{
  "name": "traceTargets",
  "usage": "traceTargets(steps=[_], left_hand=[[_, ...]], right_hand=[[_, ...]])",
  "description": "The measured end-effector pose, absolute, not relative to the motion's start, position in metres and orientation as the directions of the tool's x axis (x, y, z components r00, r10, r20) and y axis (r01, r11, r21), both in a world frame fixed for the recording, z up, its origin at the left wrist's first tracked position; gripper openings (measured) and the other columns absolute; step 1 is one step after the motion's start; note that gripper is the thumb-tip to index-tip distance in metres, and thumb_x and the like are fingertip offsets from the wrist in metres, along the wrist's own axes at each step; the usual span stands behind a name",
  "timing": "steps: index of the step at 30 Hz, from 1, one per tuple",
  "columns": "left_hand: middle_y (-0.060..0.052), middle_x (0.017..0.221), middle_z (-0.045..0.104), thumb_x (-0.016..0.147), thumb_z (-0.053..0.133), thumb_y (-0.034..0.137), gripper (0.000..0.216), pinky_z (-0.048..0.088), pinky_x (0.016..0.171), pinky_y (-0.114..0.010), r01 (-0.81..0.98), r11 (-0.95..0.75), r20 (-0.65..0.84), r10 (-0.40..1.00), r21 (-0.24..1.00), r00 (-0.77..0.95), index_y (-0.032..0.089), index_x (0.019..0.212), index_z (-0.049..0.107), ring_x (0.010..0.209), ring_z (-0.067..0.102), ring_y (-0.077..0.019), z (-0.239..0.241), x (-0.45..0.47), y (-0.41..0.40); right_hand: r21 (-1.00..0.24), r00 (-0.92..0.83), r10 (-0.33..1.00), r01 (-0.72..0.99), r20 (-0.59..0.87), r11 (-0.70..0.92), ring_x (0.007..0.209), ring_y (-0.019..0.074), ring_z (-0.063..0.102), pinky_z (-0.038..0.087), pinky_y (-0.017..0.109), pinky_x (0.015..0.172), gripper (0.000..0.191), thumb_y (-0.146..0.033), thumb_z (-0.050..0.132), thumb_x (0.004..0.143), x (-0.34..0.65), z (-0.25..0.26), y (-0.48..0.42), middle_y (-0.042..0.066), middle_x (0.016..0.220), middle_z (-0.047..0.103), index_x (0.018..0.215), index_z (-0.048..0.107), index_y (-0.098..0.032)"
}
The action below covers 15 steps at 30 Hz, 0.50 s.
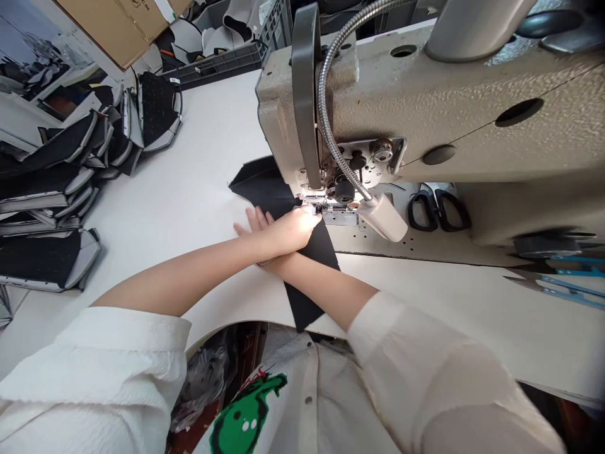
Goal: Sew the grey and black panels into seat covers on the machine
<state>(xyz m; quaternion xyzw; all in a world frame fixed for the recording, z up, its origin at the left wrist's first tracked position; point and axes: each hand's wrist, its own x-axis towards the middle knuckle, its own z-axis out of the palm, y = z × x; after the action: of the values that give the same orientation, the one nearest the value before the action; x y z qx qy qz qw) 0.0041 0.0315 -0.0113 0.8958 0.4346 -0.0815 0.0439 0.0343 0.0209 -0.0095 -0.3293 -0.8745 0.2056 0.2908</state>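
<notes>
Your white sleeves (108, 372) lead to crossed arms (198, 271); black cloth (262, 183) lies partly under the sewing machine (425, 120), your right hand (258, 222) spread at its edge, your left hand (292, 229) over it, pinch unclear.

I count two hands (293, 229), one sewing machine (387, 107), one black fabric piece (267, 184), one pair scissors (433, 203), one plastic crate (217, 70).

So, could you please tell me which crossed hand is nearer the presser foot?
The left hand, whose wrist crosses on top; the right hand passes beneath it, spread farther to the picture's left.
</notes>
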Motion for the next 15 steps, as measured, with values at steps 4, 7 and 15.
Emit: traceTargets(steps=[4, 7, 15], left_hand=[[-0.012, 0.102, 0.062, 0.085, 0.038, 0.011, 0.054, 0.045, 0.068, -0.031, 0.790, -0.582, -0.325, 0.798, -0.194, 0.508, 0.019, 0.138, 0.041, 0.086, 0.061, -0.0242, 0.015, -0.003, 0.027], [-0.009, 0.093, 0.067, 0.084, 0.041, 0.014, 0.067, 0.043, 0.063, -0.028, 0.764, -0.594, -0.485, 0.760, -0.252, 0.432, 0.028, 0.147, 0.024, 0.074, 0.063, -0.0218, 0.037, -0.010, 0.030], [-0.010, 0.114, 0.064, 0.079, 0.043, 0.018, 0.083, 0.044, 0.058, -0.022, 0.906, -0.421, -0.758, 0.604, -0.040, 0.247, 0.025, 0.150, 0.002, 0.069, 0.061, -0.0170, 0.060, 0.016, 0.037]], right_hand=[[-0.289, -0.780, 0.417, 0.311, 0.467, 0.906, 0.102, 0.0138, 0.063, 0.051, 0.030, 0.090, 0.031, -0.020, 0.039, 0.093, 0.109, -0.024, -0.014, 0.009, 0.107, 0.069, 0.100, 0.067, -0.008], [-0.203, -0.876, 0.354, 0.301, 0.327, 0.932, 0.130, 0.0283, 0.043, 0.036, 0.050, 0.106, 0.044, -0.037, 0.056, 0.088, 0.153, -0.037, -0.028, 0.017, 0.138, 0.049, 0.128, 0.057, -0.017], [-0.311, -0.756, 0.650, 0.600, 0.080, 0.737, 0.138, 0.0357, 0.024, 0.013, 0.054, 0.113, 0.074, -0.063, 0.044, 0.087, 0.101, -0.042, -0.036, 0.022, 0.143, 0.039, 0.139, 0.043, -0.009]])
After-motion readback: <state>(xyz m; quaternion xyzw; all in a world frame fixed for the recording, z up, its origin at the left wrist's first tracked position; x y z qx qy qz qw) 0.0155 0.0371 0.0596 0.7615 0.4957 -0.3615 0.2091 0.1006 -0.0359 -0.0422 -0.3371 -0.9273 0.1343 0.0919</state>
